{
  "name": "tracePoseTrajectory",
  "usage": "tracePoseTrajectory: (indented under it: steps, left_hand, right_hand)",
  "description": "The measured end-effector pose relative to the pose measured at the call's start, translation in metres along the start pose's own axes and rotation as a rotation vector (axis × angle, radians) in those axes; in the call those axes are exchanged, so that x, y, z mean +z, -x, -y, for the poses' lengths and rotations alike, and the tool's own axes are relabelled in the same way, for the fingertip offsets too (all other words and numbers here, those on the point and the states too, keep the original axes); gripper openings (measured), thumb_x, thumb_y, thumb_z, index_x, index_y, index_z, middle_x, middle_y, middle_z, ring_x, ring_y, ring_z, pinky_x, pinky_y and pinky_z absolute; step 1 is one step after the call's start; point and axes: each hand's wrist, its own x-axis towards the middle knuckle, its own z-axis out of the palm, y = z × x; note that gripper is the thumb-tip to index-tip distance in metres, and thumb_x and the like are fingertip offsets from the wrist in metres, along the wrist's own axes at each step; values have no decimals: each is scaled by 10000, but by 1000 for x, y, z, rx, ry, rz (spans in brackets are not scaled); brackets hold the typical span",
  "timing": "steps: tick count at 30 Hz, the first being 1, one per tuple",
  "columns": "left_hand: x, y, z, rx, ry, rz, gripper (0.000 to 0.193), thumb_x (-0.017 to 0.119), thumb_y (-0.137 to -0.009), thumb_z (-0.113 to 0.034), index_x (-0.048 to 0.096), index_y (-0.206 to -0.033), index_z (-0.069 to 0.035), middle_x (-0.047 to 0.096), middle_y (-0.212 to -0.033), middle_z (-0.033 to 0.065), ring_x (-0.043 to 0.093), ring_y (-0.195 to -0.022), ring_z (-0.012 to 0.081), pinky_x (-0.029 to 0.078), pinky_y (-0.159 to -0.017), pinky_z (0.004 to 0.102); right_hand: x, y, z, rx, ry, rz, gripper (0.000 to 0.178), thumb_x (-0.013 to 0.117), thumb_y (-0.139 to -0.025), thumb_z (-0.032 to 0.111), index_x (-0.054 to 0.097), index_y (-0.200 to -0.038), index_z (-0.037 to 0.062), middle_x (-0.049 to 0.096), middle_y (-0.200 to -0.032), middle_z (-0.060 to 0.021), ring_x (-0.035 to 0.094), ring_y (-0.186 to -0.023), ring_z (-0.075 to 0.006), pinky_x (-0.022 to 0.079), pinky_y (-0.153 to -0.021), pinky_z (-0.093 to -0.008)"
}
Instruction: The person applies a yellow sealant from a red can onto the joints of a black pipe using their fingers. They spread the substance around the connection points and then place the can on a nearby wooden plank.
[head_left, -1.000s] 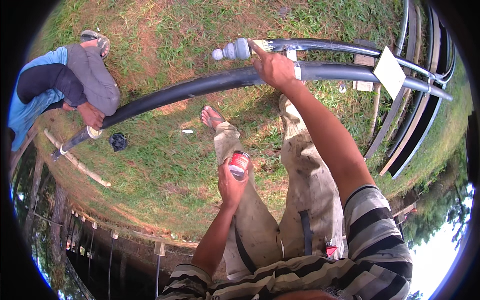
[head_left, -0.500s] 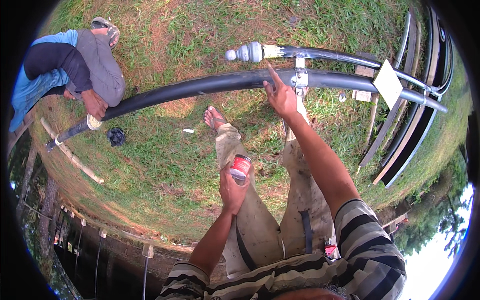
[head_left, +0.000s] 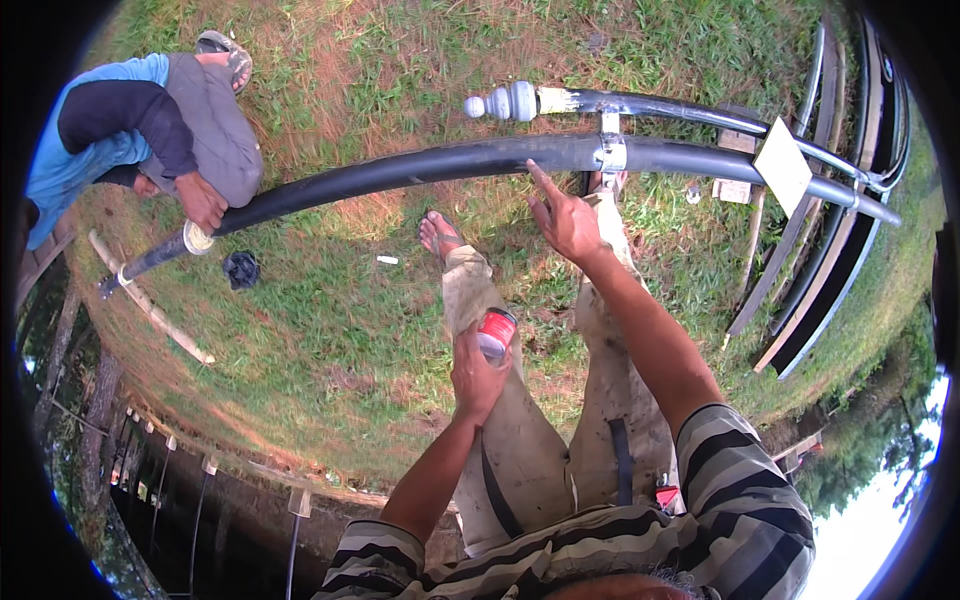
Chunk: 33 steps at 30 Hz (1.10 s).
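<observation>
Head: left hand point(head_left: 480, 384), fingers point(head_left: 463, 347) around can point(head_left: 497, 331) (red-labelled).

I stand outdoors, on a ground of green grass point(head_left: 390, 335), which is mixed with dry brown needles point(head_left: 325, 62), more thickly on the far side. The daylight is strong; it makes warm bright patches on the grass, and soft shadows lie between them. At the near left, I see a tree trunk point(head_left: 100, 425) and a row of thin rods, each with a pale block point(head_left: 299, 501) at its end, beside a dark, shaded area. At the near right, green trees point(head_left: 878, 440) stand against the very bright, white sky point(head_left: 868, 535).
</observation>
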Motion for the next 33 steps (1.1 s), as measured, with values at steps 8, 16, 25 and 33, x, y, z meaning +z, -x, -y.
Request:
tracePoseTrajectory:
  steps: [8, 16, 25, 33]
  left_hand:
    - [3, 1, -2, 125, -16, -59, 733, 817, -848, -274, 475, -1448, -28, 564, -1253, 209, 606, -1168, 430, 551, -948, 503]
    - [16, 0, 0, 120, -39, -21, 746, 820, -845, -265, 456, -1454, -34, 570, -1291, 202, 600, -1194, 414, 547, -959, 502]
    - [26, 3, 6, 125, -27, -42, 743, 822, -847, -270, 461, -1459, -51, 578, -1307, 181, 606, -1204, 388, 548, -971, 483]
    - [25, 3, 9, 107, 20, -62, 721, 825, -840, -257, 480, -1440, -55, 591, -1279, 179, 615, -1193, 387, 555, -958, 482]
  right_hand:
    - [14, 39, -42, -130, 45, -267, 638, 655, -999, 281, 443, -1598, 215, 672, -1309, -213, 652, -1154, -417, 533, -945, -493]
    - [-41, -88, -33, -12, 346, -487, 696, 554, -1021, 575, 404, -1618, 251, 248, -1714, -195, 184, -1585, -452, 166, -1253, -662]
    - [-44, -132, -28, 71, 442, -330, 844, 429, -977, 790, 444, -1605, 225, 194, -1740, -187, 106, -1609, -452, 95, -1246, -718]
    - [-39, -135, -11, 72, 417, -296, 868, 420, -965, 814, 456, -1600, 223, 192, -1741, -194, 107, -1609, -456, 77, -1251, -713]
